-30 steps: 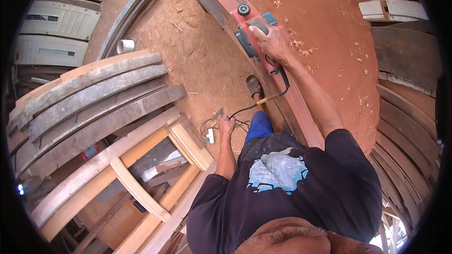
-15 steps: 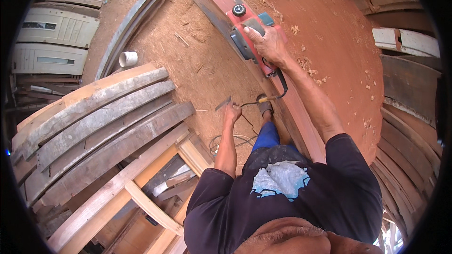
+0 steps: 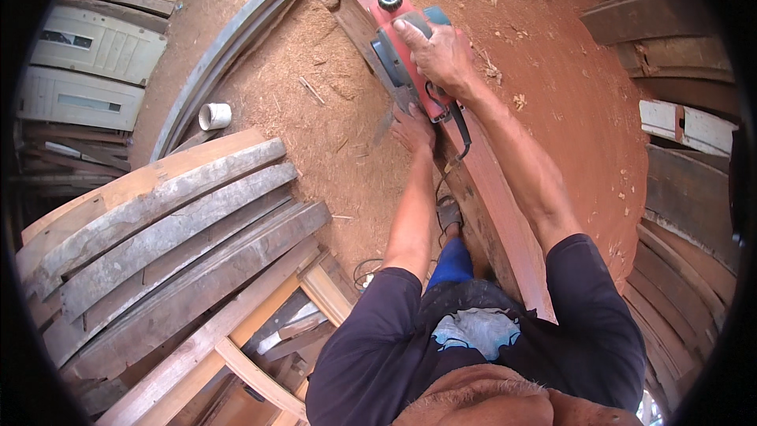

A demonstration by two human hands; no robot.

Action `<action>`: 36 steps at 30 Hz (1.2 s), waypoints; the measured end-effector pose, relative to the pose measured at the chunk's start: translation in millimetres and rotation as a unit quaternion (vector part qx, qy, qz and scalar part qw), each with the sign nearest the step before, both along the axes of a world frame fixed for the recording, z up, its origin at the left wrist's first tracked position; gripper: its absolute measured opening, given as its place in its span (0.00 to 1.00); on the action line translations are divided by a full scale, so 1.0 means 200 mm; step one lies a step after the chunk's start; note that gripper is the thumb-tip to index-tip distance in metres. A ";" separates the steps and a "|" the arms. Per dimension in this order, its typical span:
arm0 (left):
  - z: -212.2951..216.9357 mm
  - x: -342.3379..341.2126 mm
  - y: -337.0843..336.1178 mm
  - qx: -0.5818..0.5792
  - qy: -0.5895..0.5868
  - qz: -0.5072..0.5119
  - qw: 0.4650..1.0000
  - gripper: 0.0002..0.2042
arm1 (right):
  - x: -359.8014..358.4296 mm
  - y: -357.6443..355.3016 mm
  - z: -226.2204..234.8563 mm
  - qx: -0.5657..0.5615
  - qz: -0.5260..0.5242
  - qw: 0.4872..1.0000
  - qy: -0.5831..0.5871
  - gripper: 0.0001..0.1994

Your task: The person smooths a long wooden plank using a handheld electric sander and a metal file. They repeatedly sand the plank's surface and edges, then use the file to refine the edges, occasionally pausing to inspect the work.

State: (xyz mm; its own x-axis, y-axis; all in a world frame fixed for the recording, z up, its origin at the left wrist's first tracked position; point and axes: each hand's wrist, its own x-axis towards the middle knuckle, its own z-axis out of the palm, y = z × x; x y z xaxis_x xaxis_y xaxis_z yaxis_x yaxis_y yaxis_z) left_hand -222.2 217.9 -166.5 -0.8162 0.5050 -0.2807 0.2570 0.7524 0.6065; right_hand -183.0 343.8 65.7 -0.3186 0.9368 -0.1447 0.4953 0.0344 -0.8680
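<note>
My right hand [image 3: 436, 51] grips the top handle of a red and grey electric planer [image 3: 402, 51] that rests on a long reddish wooden plank [image 3: 493, 205]. The plank runs from the upper middle down toward my body. My left hand [image 3: 414, 130] lies flat against the plank's left edge, just below the planer, with its fingers spread. The planer's black cord [image 3: 456, 122] hangs from its rear past my left wrist and trails down to the ground.
Sawdust covers the ground [image 3: 315, 110] to the left of the plank. Several weathered boards [image 3: 158, 229] are stacked at the left, above a pale wooden frame [image 3: 260, 331]. A white pipe piece [image 3: 213, 116] lies in the sawdust. More planks [image 3: 678, 126] lean at the right.
My left hand has risen from down near the cord and ground to the plank's edge beside the planer. My right hand has stayed on the planer throughout.
</note>
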 end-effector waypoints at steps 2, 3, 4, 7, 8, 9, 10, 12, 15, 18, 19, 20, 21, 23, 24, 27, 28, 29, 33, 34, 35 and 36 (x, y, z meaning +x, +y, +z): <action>-0.02 0.04 0.00 0.017 0.033 0.026 0.999 0.28 | -0.07 0.11 0.04 -0.051 0.010 0.998 -0.029 0.37; -0.03 0.05 -0.01 0.021 0.035 0.022 0.999 0.28 | -0.11 0.16 0.05 -0.078 0.017 0.996 -0.041 0.37; -0.02 0.04 0.00 0.027 0.037 0.018 0.999 0.28 | -0.15 0.22 0.07 -0.078 0.020 0.996 -0.046 0.37; 0.03 0.00 0.02 0.036 -0.010 -0.005 0.999 0.27 | -0.29 0.37 0.09 -0.062 0.017 0.997 -0.045 0.38; 0.05 -0.02 0.02 0.038 -0.034 -0.015 0.999 0.27 | -0.33 0.42 0.09 -0.052 0.016 0.998 -0.037 0.38; 0.05 -0.03 0.01 0.040 -0.019 -0.017 0.999 0.27 | -0.38 0.46 0.08 -0.043 0.020 0.998 -0.028 0.38; 0.04 -0.02 0.00 0.044 -0.005 -0.022 0.999 0.27 | -0.42 0.50 0.07 -0.033 0.020 0.999 -0.019 0.37; 0.03 -0.01 0.00 0.059 -0.005 -0.021 0.998 0.28 | -0.53 0.63 0.02 -0.002 0.013 1.000 -0.001 0.34; 0.01 0.01 0.00 0.080 0.005 -0.010 0.997 0.27 | -0.68 0.84 -0.03 0.017 -0.018 0.998 0.063 0.33; 0.01 -0.02 -0.01 0.078 0.033 -0.004 0.996 0.26 | -0.82 0.94 0.10 -0.051 0.013 0.994 0.097 0.27; 0.01 -0.02 -0.01 0.077 -0.013 -0.010 0.997 0.27 | -0.83 1.02 0.08 -0.040 -0.003 0.997 0.071 0.26; 0.02 -0.02 -0.01 0.075 -0.059 -0.017 0.995 0.29 | -0.85 1.12 0.04 -0.028 -0.021 0.998 0.044 0.25; 0.01 0.00 -0.02 0.071 -0.047 -0.013 0.996 0.29 | -0.85 1.18 0.00 -0.019 -0.036 0.999 0.015 0.24; -0.03 0.03 0.00 0.074 -0.020 -0.007 0.997 0.29 | -0.75 1.24 -0.15 -0.054 -0.021 0.977 0.204 0.22; -0.04 0.03 0.00 0.076 -0.020 -0.013 0.997 0.28 | -0.69 1.25 -0.20 -0.073 -0.016 0.953 0.293 0.21; -0.07 0.00 -0.02 0.077 -0.022 0.006 0.997 0.28 | -0.43 0.79 0.05 -0.144 -0.044 0.935 0.323 0.24; -0.06 0.01 -0.03 0.075 -0.021 0.001 0.997 0.28 | -0.27 0.69 0.01 -0.157 -0.025 0.932 0.325 0.31; -0.06 0.01 -0.02 0.075 -0.021 -0.003 0.997 0.28 | -0.12 0.57 0.01 -0.168 -0.026 0.934 0.315 0.30; -0.09 0.01 0.00 0.061 -0.040 -0.007 0.997 0.28 | 0.44 0.03 0.03 -0.193 -0.077 0.933 0.296 0.29; -0.08 0.00 0.00 0.050 -0.045 -0.010 0.998 0.29 | 0.54 -0.11 0.04 -0.197 -0.101 0.932 0.287 0.29; -0.07 -0.01 0.01 0.040 -0.051 -0.016 0.998 0.29 | 0.67 -0.24 0.03 -0.206 -0.125 0.928 0.283 0.29; -0.09 -0.03 0.00 0.018 -0.013 -0.028 0.999 0.30 | 0.77 -0.36 0.02 -0.215 -0.144 0.925 0.280 0.29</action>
